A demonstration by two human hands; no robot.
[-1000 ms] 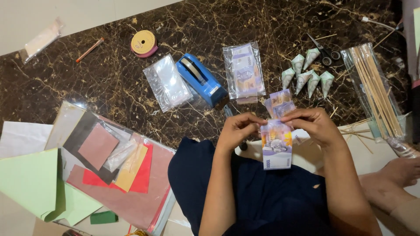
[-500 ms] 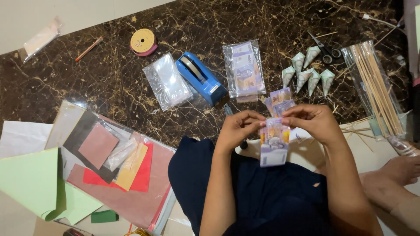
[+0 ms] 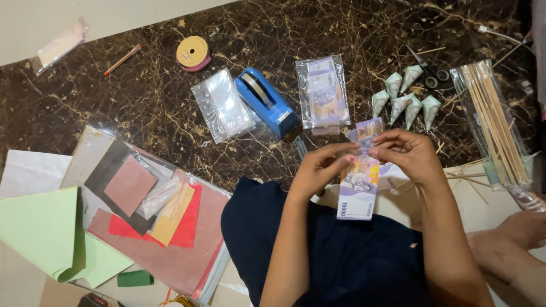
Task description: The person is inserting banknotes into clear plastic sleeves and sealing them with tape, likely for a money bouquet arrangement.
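Observation:
My left hand (image 3: 322, 167) and my right hand (image 3: 406, 153) meet over my lap, both pinching a purple banknote (image 3: 359, 190) that hangs downward from my fingers. A second note's end (image 3: 368, 129) sticks up behind my fingertips. Just beyond my hands lie a clear packet of purple banknotes (image 3: 323, 91), a blue tape dispenser (image 3: 267, 103) and several green notes rolled into cones (image 3: 406, 99).
On the dark marble floor lie an empty clear bag (image 3: 222, 105), a ribbon spool (image 3: 193, 53), scissors (image 3: 427, 71) and a bag of wooden skewers (image 3: 495, 122) at right. Coloured paper sheets in plastic (image 3: 142, 219) and green paper (image 3: 40, 227) lie at left. A bare foot (image 3: 520, 236) rests at lower right.
The banknote has unfolded and now hangs longer below my fingers. My hands stay in nearly the same place.

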